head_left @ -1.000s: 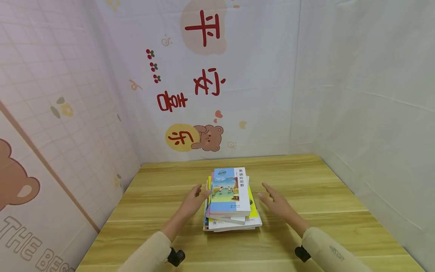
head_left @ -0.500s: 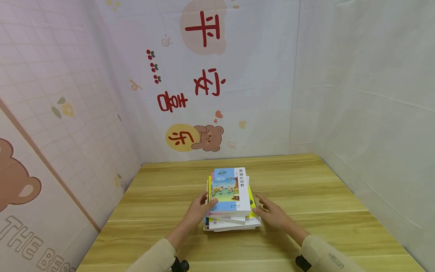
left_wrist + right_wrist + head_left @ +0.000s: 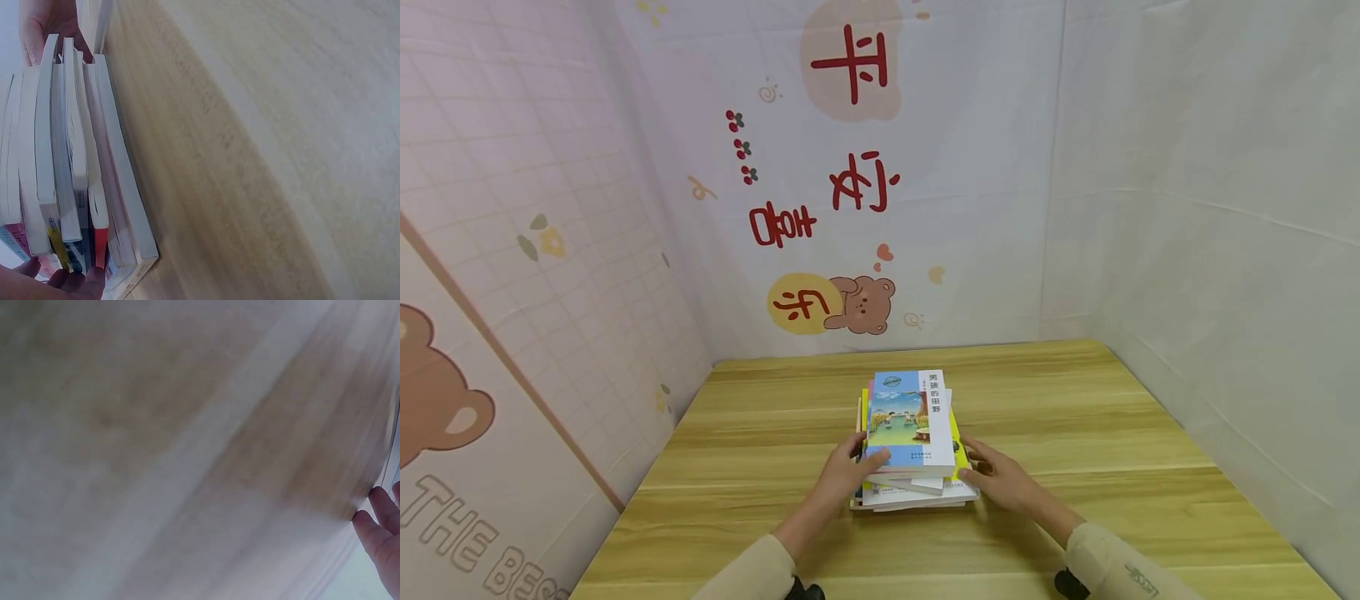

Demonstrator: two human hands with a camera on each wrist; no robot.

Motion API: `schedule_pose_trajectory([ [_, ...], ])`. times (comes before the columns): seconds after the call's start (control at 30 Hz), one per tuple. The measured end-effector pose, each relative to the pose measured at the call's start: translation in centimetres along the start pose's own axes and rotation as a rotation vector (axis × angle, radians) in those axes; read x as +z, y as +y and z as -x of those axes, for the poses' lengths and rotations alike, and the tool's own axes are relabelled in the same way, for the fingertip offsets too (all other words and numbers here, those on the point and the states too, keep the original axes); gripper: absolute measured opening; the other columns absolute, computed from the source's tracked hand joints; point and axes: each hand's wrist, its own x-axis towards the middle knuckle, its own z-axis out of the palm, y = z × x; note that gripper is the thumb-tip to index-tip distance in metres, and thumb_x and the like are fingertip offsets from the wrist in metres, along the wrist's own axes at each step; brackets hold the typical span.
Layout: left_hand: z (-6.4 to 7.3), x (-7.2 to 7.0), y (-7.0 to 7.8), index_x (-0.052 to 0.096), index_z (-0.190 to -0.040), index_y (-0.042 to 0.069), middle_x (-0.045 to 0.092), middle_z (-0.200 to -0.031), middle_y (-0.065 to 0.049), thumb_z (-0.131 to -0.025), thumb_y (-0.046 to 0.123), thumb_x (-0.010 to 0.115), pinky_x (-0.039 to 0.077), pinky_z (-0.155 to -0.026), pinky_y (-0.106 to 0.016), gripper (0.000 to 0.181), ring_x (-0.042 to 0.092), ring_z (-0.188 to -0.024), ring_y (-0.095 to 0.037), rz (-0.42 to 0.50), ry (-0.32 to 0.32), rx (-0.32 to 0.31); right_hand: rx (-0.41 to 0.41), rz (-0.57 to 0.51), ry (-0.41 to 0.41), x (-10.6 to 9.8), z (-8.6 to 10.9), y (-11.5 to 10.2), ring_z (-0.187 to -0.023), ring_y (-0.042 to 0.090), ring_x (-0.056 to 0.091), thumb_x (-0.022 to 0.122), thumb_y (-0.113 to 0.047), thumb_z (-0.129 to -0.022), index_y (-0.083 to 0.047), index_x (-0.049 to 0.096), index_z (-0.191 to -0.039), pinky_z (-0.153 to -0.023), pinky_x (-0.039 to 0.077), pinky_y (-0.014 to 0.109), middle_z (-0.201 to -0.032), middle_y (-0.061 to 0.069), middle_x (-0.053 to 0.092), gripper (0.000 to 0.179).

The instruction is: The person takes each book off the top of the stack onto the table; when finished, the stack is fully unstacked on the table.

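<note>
A stack of books lies flat on the wooden table, the top one a blue and white paperback with a picture cover. In the head view my left hand grips the stack's near left side, thumb over the top book's cover. Its fingertips meet the spines in the left wrist view. My right hand is at the stack's right side, its thumb by the near right corner. Extended fingers of that hand reach the edge of the books in the right wrist view. The books are slightly staggered.
Printed cloth with a bear and red characters hangs behind the table. A patterned cloth wall stands at the left and a plain pale one at the right. Bare wood surrounds the stack.
Both hands have moved inward to the stack from apart on either side. My left thumb has come over the top book's cover. The books have hardly moved.
</note>
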Motion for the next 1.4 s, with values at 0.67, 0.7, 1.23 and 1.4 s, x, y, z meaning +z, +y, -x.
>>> schedule_pose_trajectory([
  [0.67,-0.9,-1.4,-1.3,0.040,-0.147,-0.007,0.057,-0.130,-0.018,-0.094,0.035,0.070,0.049,-0.096,-0.044,0.074,0.058,-0.112,-0.026,0.138,-0.007,-0.069,0.005,0.037,-0.051,0.2,-0.2,0.3,-0.119,0.036,0.057,0.062,-0.034,-0.099,-0.015,0.032,-0.157,-0.099,0.041,0.059,-0.128,0.022,0.061,0.068],
  [0.7,-1.0,-1.5,-1.2,0.040,-0.147,-0.008,0.056,-0.132,-0.019,-0.094,0.035,0.070,0.047,-0.099,-0.045,0.074,0.057,-0.115,-0.028,0.135,0.002,-0.078,0.006,0.042,-0.052,0.2,-0.2,0.3,-0.119,0.036,0.057,0.062,-0.035,-0.099,-0.016,0.032,-0.157,-0.099,0.041,0.059,-0.128,0.022,0.061,0.068],
  [1.23,-0.7,-2.9,-0.7,0.035,-0.146,-0.010,0.052,-0.132,-0.029,-0.095,-0.004,0.059,0.056,-0.080,-0.037,0.056,0.064,-0.097,-0.023,0.390,0.034,0.020,0.019,0.053,-0.048,0.2,0.0,-0.2,-0.122,0.040,0.054,0.063,-0.034,-0.098,-0.016,0.034,-0.156,-0.101,0.038,0.063,-0.129,0.023,0.060,0.067],
  [1.4,-1.0,-3.5,-1.3,0.029,-0.148,-0.012,0.041,-0.140,-0.036,-0.093,-0.012,0.055,0.057,-0.082,-0.039,0.061,0.062,-0.101,-0.026,0.430,0.050,0.031,0.038,0.059,-0.038,0.3,-0.1,0.2,-0.122,0.039,0.054,0.063,-0.035,-0.098,-0.019,0.035,-0.156,-0.101,0.038,0.063,-0.129,0.022,0.060,0.066],
])
